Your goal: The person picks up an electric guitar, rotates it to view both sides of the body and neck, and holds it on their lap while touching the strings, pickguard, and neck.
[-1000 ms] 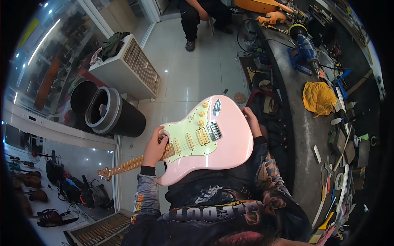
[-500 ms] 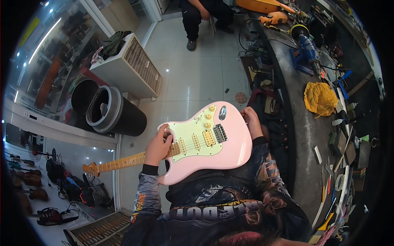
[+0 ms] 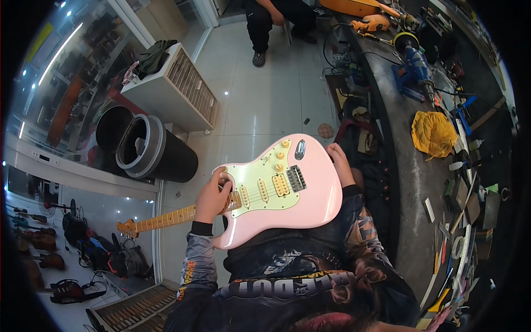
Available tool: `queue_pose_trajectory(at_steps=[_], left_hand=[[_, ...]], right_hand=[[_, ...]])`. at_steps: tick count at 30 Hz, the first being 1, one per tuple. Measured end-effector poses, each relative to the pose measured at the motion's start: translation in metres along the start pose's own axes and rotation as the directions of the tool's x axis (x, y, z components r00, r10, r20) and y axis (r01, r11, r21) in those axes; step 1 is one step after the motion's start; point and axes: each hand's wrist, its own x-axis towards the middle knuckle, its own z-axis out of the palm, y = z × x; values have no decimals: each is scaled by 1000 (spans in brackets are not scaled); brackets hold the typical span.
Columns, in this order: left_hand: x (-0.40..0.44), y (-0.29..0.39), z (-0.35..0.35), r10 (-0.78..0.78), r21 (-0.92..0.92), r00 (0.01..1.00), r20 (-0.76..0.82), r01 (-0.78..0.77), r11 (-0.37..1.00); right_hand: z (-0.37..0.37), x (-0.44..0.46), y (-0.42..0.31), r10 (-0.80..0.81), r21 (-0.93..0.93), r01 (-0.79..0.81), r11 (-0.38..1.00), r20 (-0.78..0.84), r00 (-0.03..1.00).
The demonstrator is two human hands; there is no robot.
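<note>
A pink electric guitar [image 3: 318, 193] lies face up across my lap, its pale green pickguard [image 3: 251, 177] and strings showing. Its maple neck [image 3: 166, 219] points left, ending in the headstock [image 3: 128, 228]. My left hand [image 3: 210, 198] is closed on the body's horn beside the neck joint, thumb over the pickguard side. At the tail end, my right hand [image 3: 343, 166] is closed on the body's rim; some of its fingertips are hidden behind the edge.
To the right runs a long workbench [image 3: 412, 210] with a yellow cloth [image 3: 433, 134], a blue power tool [image 3: 417, 69] and scattered hand tools. A black bin [image 3: 171, 157] and white cabinet [image 3: 166, 88] stand left. Another person [image 3: 265, 27] sits ahead.
The guitar has tipped slightly, its tail end shifting a little up and right, and the headstock moving slightly right. Both hands keep their places on the body.
</note>
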Motion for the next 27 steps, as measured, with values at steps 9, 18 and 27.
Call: queue_pose_trajectory(at_steps=[9, 18, 27], left_hand=[[-1, -6, 2, -19, -26, 1000, -10, 18, 999], [-2, 2, -2, -3, 17, 1000, -12, 3, 1000], [-2, 6, -3, 9, 29, 1000, -4, -9, 1000]], right_hand=[[-10, 5, 11, 75, 10, -75, 997, -26, 997], [2, -4, -1, 115, 234, -92, 968, -89, 989], [-9, 4, 17, -12, 15, 13, 1000, -44, 999]])
